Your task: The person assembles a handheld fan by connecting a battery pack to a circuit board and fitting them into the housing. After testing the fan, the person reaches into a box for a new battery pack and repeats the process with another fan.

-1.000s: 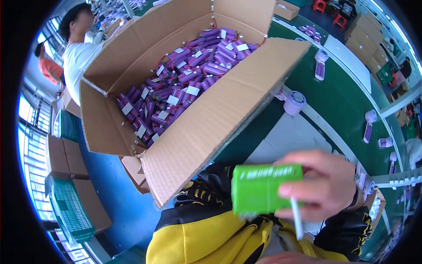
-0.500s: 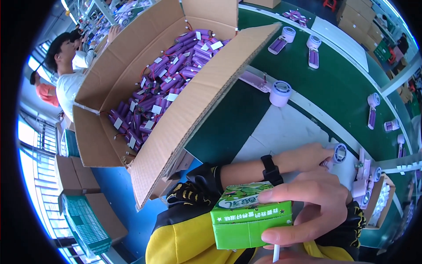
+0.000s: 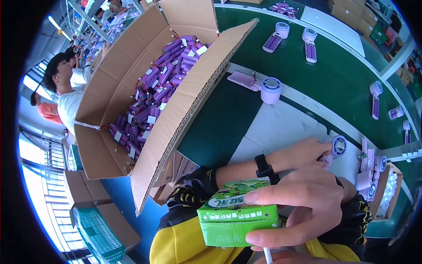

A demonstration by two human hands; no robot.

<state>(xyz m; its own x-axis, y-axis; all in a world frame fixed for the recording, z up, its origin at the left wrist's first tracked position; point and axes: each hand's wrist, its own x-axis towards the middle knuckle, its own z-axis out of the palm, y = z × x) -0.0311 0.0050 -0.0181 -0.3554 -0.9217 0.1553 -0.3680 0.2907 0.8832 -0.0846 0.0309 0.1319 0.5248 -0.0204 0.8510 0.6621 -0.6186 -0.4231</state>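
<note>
My right hand (image 3: pixel 307 200) grips a green drink carton (image 3: pixel 239 231) between thumb and fingers, close up at the bottom of the view. A white straw (image 3: pixel 267 255) runs from its underside toward the lower edge. Beyond it, my left hand (image 3: pixel 307 152), with a black band on the wrist, is closed on a lilac handheld fan (image 3: pixel 339 146); its round head shows, while the fingers hide most of the handle. To the left stands an open cardboard box (image 3: pixel 189 114) full of purple battery packs (image 3: pixel 154 92) with red wires and white labels.
Another lilac fan (image 3: pixel 271 91) with an opened handle lies on the bench rail. Several fans, such as one (image 3: pixel 310 44), sit on the green conveyor (image 3: pixel 338 83). More fan parts (image 3: pixel 368 180) and a small box (image 3: pixel 387 193) are at right. People (image 3: pixel 70 97) work at far left.
The carton and my right hand have shifted slightly left in the view. The box and conveyor sit a little differently as the view has turned. Both hands keep their holds.
</note>
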